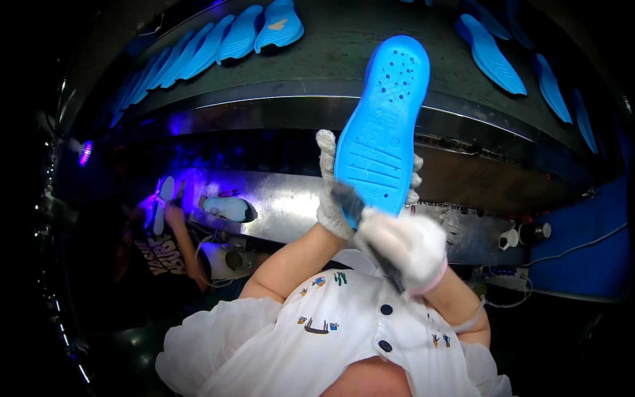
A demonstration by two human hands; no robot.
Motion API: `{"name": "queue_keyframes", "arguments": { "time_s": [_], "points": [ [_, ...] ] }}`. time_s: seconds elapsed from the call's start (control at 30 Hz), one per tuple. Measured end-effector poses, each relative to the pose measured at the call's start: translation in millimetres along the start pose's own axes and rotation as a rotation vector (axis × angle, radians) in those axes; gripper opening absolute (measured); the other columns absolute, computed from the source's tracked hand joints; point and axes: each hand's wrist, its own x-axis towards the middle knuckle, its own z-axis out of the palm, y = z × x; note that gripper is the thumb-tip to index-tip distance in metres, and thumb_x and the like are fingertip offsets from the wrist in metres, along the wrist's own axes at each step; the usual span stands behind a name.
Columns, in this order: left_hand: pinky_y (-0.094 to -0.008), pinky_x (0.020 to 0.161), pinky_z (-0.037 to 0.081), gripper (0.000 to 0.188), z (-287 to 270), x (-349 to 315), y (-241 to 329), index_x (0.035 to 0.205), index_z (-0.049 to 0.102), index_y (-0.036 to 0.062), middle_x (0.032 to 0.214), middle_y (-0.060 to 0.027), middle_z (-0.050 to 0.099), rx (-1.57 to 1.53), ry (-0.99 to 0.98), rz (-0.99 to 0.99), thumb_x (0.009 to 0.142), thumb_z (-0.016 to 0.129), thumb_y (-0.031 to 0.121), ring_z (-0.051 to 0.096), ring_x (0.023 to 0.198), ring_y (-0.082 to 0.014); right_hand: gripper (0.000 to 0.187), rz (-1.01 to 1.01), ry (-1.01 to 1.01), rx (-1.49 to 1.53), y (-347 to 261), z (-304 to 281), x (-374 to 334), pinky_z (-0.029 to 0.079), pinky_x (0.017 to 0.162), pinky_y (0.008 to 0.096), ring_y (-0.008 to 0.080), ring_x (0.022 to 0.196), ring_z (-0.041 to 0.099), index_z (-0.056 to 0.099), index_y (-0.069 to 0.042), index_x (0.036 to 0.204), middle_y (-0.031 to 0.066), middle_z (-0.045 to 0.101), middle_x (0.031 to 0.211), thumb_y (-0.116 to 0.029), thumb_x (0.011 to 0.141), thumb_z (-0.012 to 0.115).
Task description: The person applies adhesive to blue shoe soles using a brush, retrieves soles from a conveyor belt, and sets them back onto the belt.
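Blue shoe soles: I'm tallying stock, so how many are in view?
About 14. One blue sole is held up in the gloved hands; roughly eight lie in the overlapping upper-left row; about five lie at the upper-right row. Overlap and the dark rim may hide more.

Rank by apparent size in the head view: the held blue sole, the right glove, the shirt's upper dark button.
1. Blue sole, largest, though it is nearest the camera.
2. Right glove, blurred.
3. Upper dark button, smallest.

Dim workshop, purple lamp, conveyor
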Motion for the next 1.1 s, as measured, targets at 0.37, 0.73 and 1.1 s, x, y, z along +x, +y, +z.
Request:
{"name": "queue_keyframes", "arguments": {
  "time_s": [0.37, 0.73, 1.1],
  "points": [
    [-0.0461, 0.073, 0.067, 0.111, 1, 13, 40, 0.152, 0.041, 0.0002, 0.123, -0.0333, 0.063, 0.077, -0.121, -0.15, 0.085, 0.046, 0.088, 0.073, 0.099, -0.042, 0.027, 0.323, 0.139, 0.349, -14, 4, 1, 0.059, 0.069, 0.031, 0.0227, 0.076, 0.074, 0.076, -0.006, 0.104, 0.0102, 0.077, 0.094, 0.001, 0.078, 0.083],
    [-0.0396, 0.09, 0.062, 0.067, -14, 14, 72, 0.13, 0.068, 0.0061, 0.119, -0.0164, 0.072, 0.526, 0.201, -0.361, 0.091, 0.07, 0.061, 0.073, 0.104, -0.0257, 0.028, 0.502, -0.156, 0.448, 3, -14, 2, 0.06, 0.076, 0.0333, 0.0296, 0.089, 0.075, 0.075, -0.005, 0.098, 0.0126, 0.076, 0.101, 0.0, 0.072, 0.084],
    [-0.0408, 0.088, 0.061, 0.067, 16, 14, 75, 0.129, 0.07, 0.005, 0.12, -0.0184, 0.072, 0.706, 0.165, -0.223, 0.088, 0.074, 0.058, 0.072, 0.104, -0.0277, 0.021, 0.251, -0.282, 0.141, -4, -26, 2, 0.058, 0.069, 0.0325, 0.0228, 0.079, 0.073, 0.076, -0.01, 0.1, 0.008, 0.076, 0.107, -0.009, 0.079, 0.078]
  ]
}}
